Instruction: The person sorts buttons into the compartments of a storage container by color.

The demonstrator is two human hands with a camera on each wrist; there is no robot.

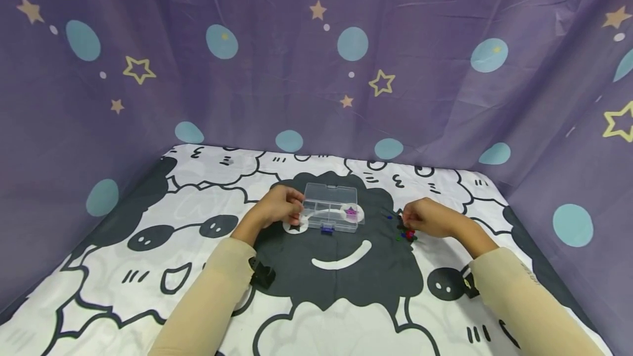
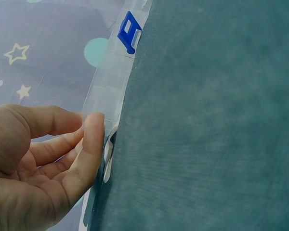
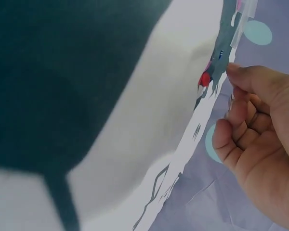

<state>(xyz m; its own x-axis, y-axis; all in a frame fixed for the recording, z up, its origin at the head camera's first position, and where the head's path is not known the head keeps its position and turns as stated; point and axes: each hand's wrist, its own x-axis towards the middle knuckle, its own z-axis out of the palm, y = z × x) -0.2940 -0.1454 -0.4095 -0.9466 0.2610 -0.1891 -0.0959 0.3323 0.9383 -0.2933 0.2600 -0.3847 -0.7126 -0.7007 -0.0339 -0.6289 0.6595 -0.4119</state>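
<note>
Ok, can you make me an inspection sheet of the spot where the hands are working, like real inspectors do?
Surface: black-and-white cartoon-print cloth.
Job's things: clear plastic compartment box with a blue latch, something purple showing at its right side; small red, blue and green pieces to its right.
Clutter: nothing seen.
Hands: left hand pinches the box's left end; right hand is at the pieces, fingers curled, can't tell if holding one.
Cables: nothing seen.
Surroundings: purple star-and-oval-patterned curtain.

Soft light; beside the clear rectangular plastic box point(image 2: 107, 89), dark printed cloth point(image 2: 207, 120) blurs (faintly banded) in the left wrist view.
</note>
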